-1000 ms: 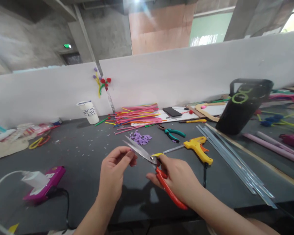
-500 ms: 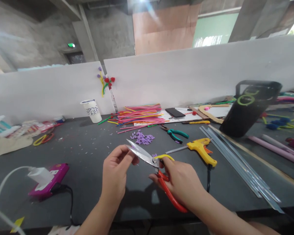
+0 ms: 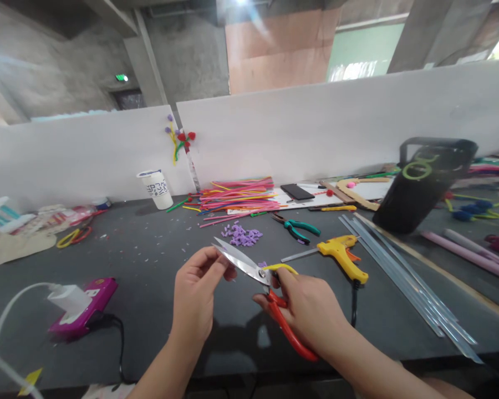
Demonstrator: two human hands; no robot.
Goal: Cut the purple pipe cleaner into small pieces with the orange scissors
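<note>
My right hand (image 3: 305,302) is wrapped round the scissors (image 3: 247,266), which have one red handle and one yellow. Their silvery blades point up and to the left, slightly parted, with the tips just above my left hand (image 3: 199,291). The thumb and fingers of that hand are pinched together right beside the blades. Whatever they grip is too small and too covered to make out. Beyond the blades lies a heap of short purple pieces (image 3: 243,235), and a few more purple bits (image 3: 262,264) rest behind the scissors' pivot.
Pink pipe cleaners (image 3: 237,195) are bundled behind the heap. To the right lie teal-handled pliers (image 3: 297,227), a yellow glue gun (image 3: 343,257), clear glue sticks (image 3: 407,277) and a black bottle (image 3: 424,185). On the left are a white cup (image 3: 156,189) and a magenta power strip (image 3: 85,310).
</note>
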